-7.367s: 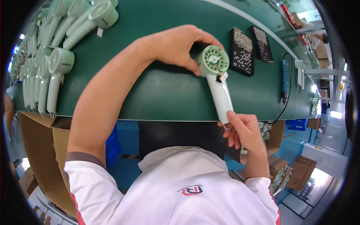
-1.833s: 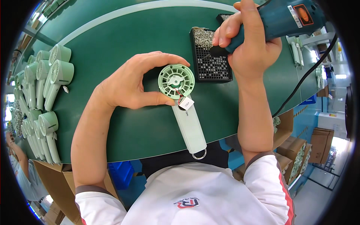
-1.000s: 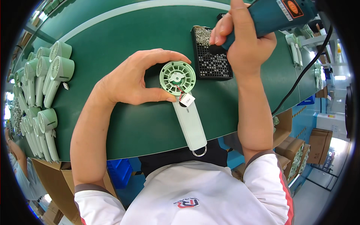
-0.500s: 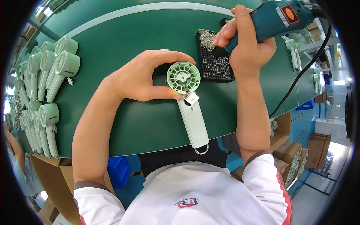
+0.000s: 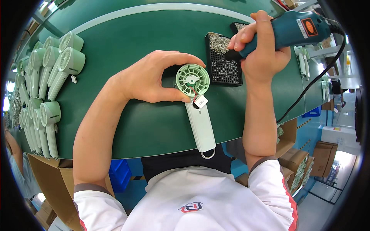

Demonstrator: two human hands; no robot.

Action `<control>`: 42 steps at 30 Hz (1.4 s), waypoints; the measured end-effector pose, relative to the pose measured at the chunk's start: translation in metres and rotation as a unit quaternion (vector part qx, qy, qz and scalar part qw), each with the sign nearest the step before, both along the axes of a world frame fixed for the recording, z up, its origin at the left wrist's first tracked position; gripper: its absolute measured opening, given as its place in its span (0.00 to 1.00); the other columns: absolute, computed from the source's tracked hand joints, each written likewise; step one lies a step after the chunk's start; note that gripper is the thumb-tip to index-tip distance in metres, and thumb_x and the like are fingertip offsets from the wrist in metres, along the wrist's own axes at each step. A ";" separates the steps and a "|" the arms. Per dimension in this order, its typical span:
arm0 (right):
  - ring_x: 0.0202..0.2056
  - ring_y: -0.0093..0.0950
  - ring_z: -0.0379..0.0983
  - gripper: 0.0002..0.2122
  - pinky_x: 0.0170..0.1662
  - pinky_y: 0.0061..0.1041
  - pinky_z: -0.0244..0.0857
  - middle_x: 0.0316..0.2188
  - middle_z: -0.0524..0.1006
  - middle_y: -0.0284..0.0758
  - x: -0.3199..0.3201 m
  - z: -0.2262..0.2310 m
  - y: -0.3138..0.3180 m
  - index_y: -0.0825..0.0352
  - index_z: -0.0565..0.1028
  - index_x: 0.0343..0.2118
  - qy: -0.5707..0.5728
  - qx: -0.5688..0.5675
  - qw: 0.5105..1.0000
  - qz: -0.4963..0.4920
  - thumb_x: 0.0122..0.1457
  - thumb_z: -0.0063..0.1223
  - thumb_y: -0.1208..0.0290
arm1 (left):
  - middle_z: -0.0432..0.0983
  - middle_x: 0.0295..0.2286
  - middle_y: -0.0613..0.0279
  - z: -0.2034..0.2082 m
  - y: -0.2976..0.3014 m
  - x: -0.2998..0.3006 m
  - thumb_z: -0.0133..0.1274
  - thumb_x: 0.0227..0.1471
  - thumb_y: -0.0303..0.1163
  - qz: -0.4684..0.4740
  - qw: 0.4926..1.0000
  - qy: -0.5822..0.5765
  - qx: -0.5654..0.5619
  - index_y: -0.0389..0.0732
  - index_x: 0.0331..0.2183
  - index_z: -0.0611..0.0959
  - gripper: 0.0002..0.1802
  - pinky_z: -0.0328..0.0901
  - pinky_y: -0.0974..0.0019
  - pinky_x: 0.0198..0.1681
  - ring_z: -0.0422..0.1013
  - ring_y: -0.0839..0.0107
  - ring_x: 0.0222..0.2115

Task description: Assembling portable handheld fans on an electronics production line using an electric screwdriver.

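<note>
My left hand (image 5: 156, 79) grips a pale green handheld fan (image 5: 200, 125) by its round head, thumb and index finger curved about the rim. The fan's open head shows a ring of slots, a central hub and red and dark wires, with a white tag (image 5: 200, 101) below. A metal loop (image 5: 208, 154) sits at its handle's end. In my right hand (image 5: 266, 52) is a teal electric screwdriver (image 5: 295, 30), its dark nose tilted down over the black screw tray (image 5: 227, 79). Loose small screws fill the tray's far part; others stand in its holes.
Several pale green fans (image 5: 61, 73) stand grouped on the green table (image 5: 150, 127) at left. A second small tray (image 5: 237, 26) lies behind the screw tray. The tool's black cord (image 5: 308, 86) hangs at right. Cardboard boxes (image 5: 295, 154) and a blue bin (image 5: 120, 175) are below the table edge.
The screwdriver and my right hand have shifted slightly right and down in the picture. The fan stays in my left hand, almost in the same place.
</note>
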State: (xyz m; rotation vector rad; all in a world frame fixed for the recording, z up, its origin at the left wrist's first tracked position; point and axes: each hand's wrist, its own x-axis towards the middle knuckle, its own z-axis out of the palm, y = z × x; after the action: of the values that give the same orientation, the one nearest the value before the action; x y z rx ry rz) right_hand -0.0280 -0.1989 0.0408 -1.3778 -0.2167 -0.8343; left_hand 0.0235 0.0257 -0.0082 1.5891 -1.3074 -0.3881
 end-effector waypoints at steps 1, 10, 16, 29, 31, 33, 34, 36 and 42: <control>0.14 0.27 0.68 0.09 0.19 0.33 0.68 0.17 0.72 0.35 -0.001 0.002 0.000 0.75 0.77 0.37 0.003 0.002 1.000 -0.001 0.65 0.55 0.72 | 0.82 0.43 0.51 -0.001 0.000 0.000 0.73 0.40 0.35 0.002 1.000 0.000 -0.003 0.35 0.51 0.80 0.36 0.70 0.59 0.52 0.78 0.56 0.45; 0.15 0.25 0.63 0.19 0.20 0.30 0.64 0.18 0.69 0.29 -0.030 0.047 0.014 0.68 0.78 0.43 -0.027 0.042 0.973 0.224 0.73 0.36 0.59 | 0.82 0.43 0.51 -0.001 0.000 0.000 0.74 0.39 0.34 -0.001 1.000 -0.010 -0.014 0.36 0.51 0.81 0.36 0.70 0.59 0.52 0.78 0.56 0.44; 0.15 0.27 0.64 0.19 0.19 0.33 0.66 0.19 0.69 0.32 -0.045 0.060 0.055 0.71 0.76 0.44 0.089 -0.105 0.973 0.185 0.74 0.34 0.63 | 0.82 0.42 0.50 0.001 0.005 0.000 0.74 0.39 0.34 -0.001 1.000 -0.026 -0.009 0.36 0.52 0.80 0.36 0.71 0.58 0.50 0.78 0.54 0.43; 0.14 0.27 0.64 0.13 0.19 0.32 0.66 0.17 0.70 0.33 -0.045 0.044 0.065 0.73 0.76 0.41 0.109 -0.076 0.982 0.133 0.72 0.40 0.69 | 0.82 0.39 0.48 -0.001 0.003 0.002 0.74 0.40 0.36 0.001 1.000 -0.028 0.005 0.35 0.50 0.81 0.35 0.70 0.57 0.46 0.77 0.49 0.40; 0.13 0.27 0.64 0.12 0.19 0.32 0.66 0.17 0.70 0.33 -0.043 0.042 0.068 0.73 0.75 0.41 0.109 -0.070 0.983 0.129 0.72 0.41 0.70 | 0.82 0.39 0.49 -0.003 0.004 0.003 0.74 0.39 0.36 -0.003 1.000 -0.005 -0.007 0.36 0.49 0.81 0.34 0.71 0.57 0.46 0.77 0.50 0.40; 0.13 0.27 0.64 0.12 0.19 0.32 0.66 0.17 0.70 0.34 -0.039 0.038 0.072 0.74 0.75 0.41 0.101 -0.066 0.983 0.137 0.72 0.42 0.71 | 0.82 0.39 0.49 0.000 0.005 0.002 0.74 0.39 0.36 0.000 1.000 0.013 -0.017 0.37 0.49 0.82 0.33 0.71 0.58 0.45 0.78 0.50 0.40; 0.13 0.27 0.64 0.10 0.19 0.31 0.67 0.16 0.70 0.34 -0.033 0.030 0.077 0.74 0.75 0.40 0.077 -0.056 0.985 0.142 0.70 0.44 0.74 | 0.82 0.39 0.49 0.000 0.008 0.002 0.74 0.39 0.36 0.002 1.000 0.016 -0.004 0.38 0.48 0.82 0.33 0.71 0.58 0.44 0.78 0.51 0.39; 0.13 0.26 0.65 0.07 0.19 0.28 0.66 0.16 0.69 0.35 -0.030 0.026 0.087 0.74 0.74 0.40 0.072 -0.059 0.986 0.141 0.70 0.45 0.76 | 0.82 0.38 0.49 -0.001 0.013 0.002 0.74 0.39 0.38 0.007 1.000 0.017 -0.005 0.39 0.47 0.83 0.32 0.72 0.58 0.43 0.78 0.52 0.39; 0.14 0.23 0.61 0.05 0.17 0.25 0.62 0.16 0.65 0.32 -0.048 0.009 0.091 0.68 0.66 0.38 0.065 -0.010 0.985 0.158 0.72 0.42 0.73 | 0.82 0.37 0.47 -0.004 0.002 -0.006 0.74 0.38 0.37 0.009 1.000 -0.007 -0.014 0.37 0.43 0.84 0.29 0.71 0.55 0.44 0.78 0.49 0.39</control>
State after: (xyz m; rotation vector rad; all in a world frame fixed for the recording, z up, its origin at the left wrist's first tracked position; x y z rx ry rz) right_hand -0.0760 -0.1083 0.0495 -1.3665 -0.3336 -0.4783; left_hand 0.0179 0.0277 -0.0117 1.5818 -1.3026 -0.3459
